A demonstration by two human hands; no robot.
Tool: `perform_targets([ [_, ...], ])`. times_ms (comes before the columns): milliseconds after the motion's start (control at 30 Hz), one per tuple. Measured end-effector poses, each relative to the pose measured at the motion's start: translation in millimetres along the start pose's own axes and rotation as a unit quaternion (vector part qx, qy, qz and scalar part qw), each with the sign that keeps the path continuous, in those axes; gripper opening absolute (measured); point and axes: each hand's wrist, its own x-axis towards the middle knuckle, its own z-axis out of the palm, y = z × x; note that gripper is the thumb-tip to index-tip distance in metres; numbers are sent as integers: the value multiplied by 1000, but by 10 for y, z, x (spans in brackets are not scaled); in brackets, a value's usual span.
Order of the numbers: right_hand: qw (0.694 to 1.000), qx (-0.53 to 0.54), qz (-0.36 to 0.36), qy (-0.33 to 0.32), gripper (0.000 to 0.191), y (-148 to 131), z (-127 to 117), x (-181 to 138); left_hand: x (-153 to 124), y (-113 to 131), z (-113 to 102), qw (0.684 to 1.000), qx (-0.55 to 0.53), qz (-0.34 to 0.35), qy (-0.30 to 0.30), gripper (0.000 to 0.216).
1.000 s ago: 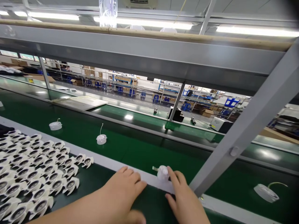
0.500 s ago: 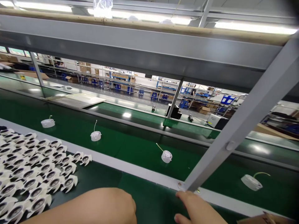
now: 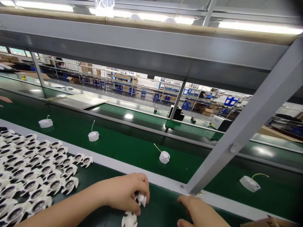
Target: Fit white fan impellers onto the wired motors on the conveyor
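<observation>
My left hand [image 3: 125,192] is curled over a white fan impeller [image 3: 141,198] at the near edge of the bench, fingers pinched on it. A second white impeller [image 3: 129,220] lies just below that hand. My right hand [image 3: 201,212] rests low on the dark mat beside the foot of the slanted grey strut [image 3: 239,138], fingers loosely bent with nothing seen in them. A white round motor part with a wire [image 3: 164,156] sits on the green conveyor belt [image 3: 132,148] beyond both hands.
Many white impellers [image 3: 30,170] are laid out in rows at the left. More white wired parts ride the belt at left [image 3: 93,136], far left [image 3: 45,123] and right [image 3: 249,183]. A grey overhead beam [image 3: 142,53] crosses above. Another person's fingertip [image 3: 4,99] shows at the left edge.
My right hand let go of the white motor part, which now rides the belt drifting left. Both hands drew back toward me. My left hand has closed on an impeller.
</observation>
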Motion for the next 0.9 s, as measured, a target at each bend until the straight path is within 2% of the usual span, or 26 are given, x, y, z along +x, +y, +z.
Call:
perform_targets([
  [100,1000,-1,0,-1,36,7,8,11,58,-90,43,998,-52,-17,26,31],
  [200,1000,-27,10,-11,18,31,43,19,102,-155,88,998,-57,19,36,38],
  [267,999,-44,8,-13,14,60,89,33,122,-175,108,997,-55,40,43,42],
  [400,999,-45,-10,3,15,80,157,62,151,-179,130,996,-46,43,65,43],
  [667,999,-37,3,-12,14,-68,90,59,196,-266,179,994,-36,-16,99,42],
  [833,998,-53,-8,-23,17,-189,46,24,187,-367,165,995,-30,16,90,37],
  [900,998,-55,-26,-6,16,-266,15,-1,177,-382,156,995,-25,27,89,38],
])
